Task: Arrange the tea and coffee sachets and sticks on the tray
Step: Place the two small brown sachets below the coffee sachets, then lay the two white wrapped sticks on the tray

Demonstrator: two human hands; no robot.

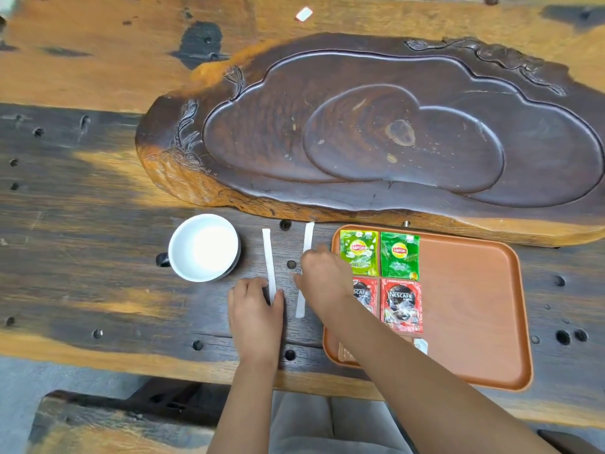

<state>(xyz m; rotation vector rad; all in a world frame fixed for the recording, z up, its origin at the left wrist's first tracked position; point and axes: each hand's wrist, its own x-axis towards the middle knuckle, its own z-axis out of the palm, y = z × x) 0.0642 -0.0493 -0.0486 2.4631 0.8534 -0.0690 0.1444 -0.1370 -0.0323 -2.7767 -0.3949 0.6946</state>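
An orange tray (474,306) lies on the table at the right. Two green Lipton tea sachets (359,252) (400,255) sit side by side at its far left. Below them lie two red Nescafe sachets (401,305) (363,294), the left one partly under my right arm. Two white sticks lie on the table left of the tray. My left hand (256,311) pinches the near end of the left stick (269,257). My right hand (322,273) rests over the middle of the right stick (306,239), fingers on it. Pale sachets (420,345) at the tray's near left are mostly hidden.
A white cup (204,247) stands left of the sticks. A large carved dark wooden tea board (376,126) fills the table behind the tray. A small white scrap (303,13) lies at the far edge. A wooden bench (98,421) is below the table edge.
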